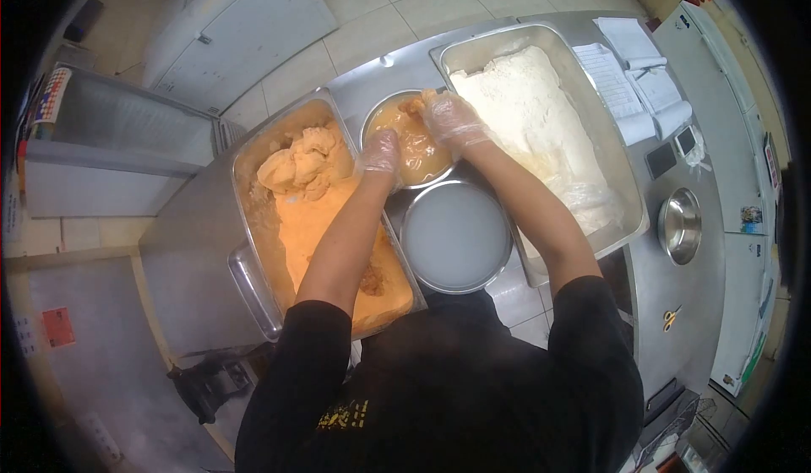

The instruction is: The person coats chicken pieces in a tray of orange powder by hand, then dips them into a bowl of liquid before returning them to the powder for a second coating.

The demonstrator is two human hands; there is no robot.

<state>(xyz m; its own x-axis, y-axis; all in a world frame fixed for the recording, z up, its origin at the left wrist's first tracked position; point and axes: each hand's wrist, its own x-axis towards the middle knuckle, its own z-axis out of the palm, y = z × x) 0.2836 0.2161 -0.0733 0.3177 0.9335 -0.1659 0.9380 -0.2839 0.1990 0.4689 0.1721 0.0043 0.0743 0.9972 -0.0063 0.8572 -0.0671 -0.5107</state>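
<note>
Steel surface [182,245] stretches around the bowl [374,114] of brownish liquid [418,159]. Left hand [382,152] and right hand [452,120] reach into the bowl, seemingly working its contents; a firm hold seems called for. Right grip touches an orange piece [411,106] by the bowl's far rim; how closed either grip is, I cannot tell.

Commercial kitchen, steel counter [186,236], metal pans [589,106] of flour-like powder [519,93]

Clear, crinkled plastic glove [378,157] on the left hand [383,147], and the right hand [456,121] matches! Back from the grip, bare forearms [340,235], black short sleeves [586,319], black shirt [473,388], yellow print [345,415] well behind the left hand.
</note>
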